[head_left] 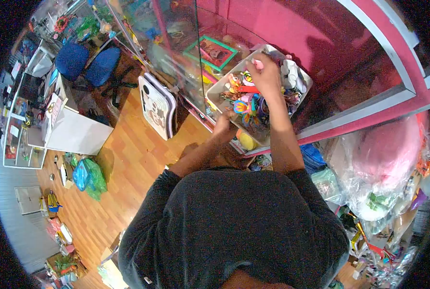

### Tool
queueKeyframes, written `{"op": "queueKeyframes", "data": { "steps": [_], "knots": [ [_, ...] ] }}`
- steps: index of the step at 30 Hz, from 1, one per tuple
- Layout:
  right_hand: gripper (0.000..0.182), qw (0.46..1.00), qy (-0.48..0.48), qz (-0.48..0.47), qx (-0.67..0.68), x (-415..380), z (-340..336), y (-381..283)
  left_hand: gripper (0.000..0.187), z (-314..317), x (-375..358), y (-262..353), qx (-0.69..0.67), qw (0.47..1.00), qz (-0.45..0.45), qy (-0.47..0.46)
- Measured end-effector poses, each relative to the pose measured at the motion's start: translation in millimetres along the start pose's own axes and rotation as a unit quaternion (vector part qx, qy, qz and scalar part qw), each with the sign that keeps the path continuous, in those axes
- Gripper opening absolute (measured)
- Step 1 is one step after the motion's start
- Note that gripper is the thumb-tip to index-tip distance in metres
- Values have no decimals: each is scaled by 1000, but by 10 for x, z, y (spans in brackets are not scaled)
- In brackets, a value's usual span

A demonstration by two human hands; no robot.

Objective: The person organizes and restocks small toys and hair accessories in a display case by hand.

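Dark knit sleeves, left hand (223, 126) gripping rectangular plastic tray (214, 92), right hand (265, 72) pinching pink trinket (258, 62).

I stand on a wooden floor (128, 159) that looks orange and brown. Right in front of me is a big glass case (176, 53) with a pink wall (292, 33) and a white frame. Far off I see two blue chairs (87, 62) and a white table (77, 132). A green and blue bag (89, 177) sits on the floor. Clear plastic bags (383, 168) pile up beside me.
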State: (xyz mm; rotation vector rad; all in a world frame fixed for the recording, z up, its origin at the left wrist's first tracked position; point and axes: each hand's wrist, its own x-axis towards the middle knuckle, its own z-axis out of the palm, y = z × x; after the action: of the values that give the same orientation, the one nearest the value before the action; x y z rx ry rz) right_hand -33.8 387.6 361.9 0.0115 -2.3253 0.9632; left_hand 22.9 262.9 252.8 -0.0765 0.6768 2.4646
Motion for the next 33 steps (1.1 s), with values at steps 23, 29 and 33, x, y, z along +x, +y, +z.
{"op": "queueKeyframes", "data": {
  "steps": [23,29,33],
  "knots": [
    [18,829,-403,-108,-371,658,1949,631,35,-1310,-247,1323,150,984,-89,23],
    [16,831,-364,-178,-381,718,1892,662,34,-1290,-65,1448,152,983,-100,10],
    [13,786,-404,-173,-435,748,1855,793,33,-1335,38,1429,171,979,-113,19]
  ]
}}
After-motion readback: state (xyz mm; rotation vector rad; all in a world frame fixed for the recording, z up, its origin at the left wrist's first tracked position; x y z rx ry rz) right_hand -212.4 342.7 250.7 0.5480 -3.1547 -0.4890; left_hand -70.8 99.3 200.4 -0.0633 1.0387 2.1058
